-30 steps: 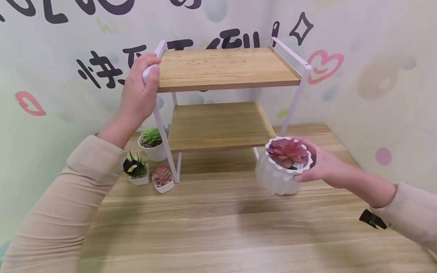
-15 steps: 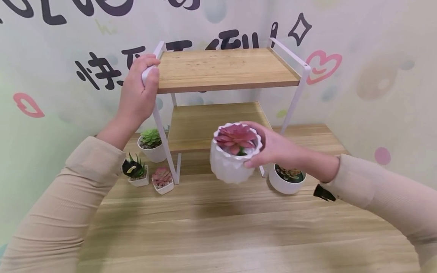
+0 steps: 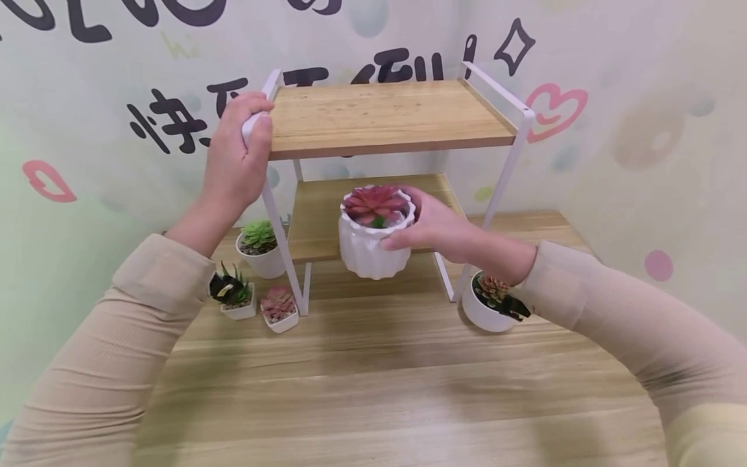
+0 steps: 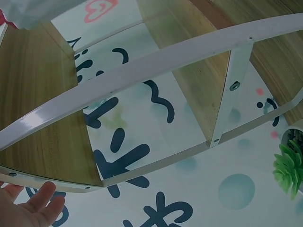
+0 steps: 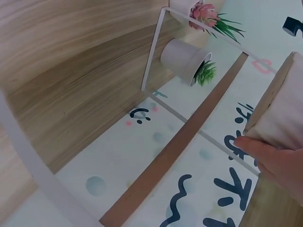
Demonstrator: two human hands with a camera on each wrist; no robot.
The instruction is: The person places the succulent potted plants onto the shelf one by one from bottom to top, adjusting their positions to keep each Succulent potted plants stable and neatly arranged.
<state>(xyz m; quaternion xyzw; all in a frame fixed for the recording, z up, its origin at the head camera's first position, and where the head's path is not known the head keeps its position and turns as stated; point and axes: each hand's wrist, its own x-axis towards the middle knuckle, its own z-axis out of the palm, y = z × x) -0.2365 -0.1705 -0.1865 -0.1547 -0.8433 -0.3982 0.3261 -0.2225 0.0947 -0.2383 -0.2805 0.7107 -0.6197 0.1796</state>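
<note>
My right hand [image 3: 440, 227] grips a white fluted pot with a red succulent [image 3: 375, 243] by its right side. The pot is in front of the lower shelf [image 3: 315, 214] of a two-tier rack, raised over the table; whether it touches the shelf edge I cannot tell. In the right wrist view, the pot's pale side [image 5: 284, 111] appears beside my fingers [image 5: 258, 147]. My left hand [image 3: 238, 152] holds the rack's white left side rail at the upper shelf [image 3: 391, 117]. Only its fingers [image 4: 40, 208] show in the left wrist view, by the rack frame.
Left of the rack stand a green succulent in a round pot [image 3: 262, 250], a spiky plant [image 3: 236, 295] and a small pink succulent [image 3: 280, 311]. A white bowl-shaped pot [image 3: 487, 308] sits by the right leg, partly behind my right sleeve. A printed wall backs the wooden table [image 3: 373, 402].
My right hand has carried the fluted pot leftward and up, from the rack's right leg to the front of the lower shelf. My left hand has stayed on the rail.
</note>
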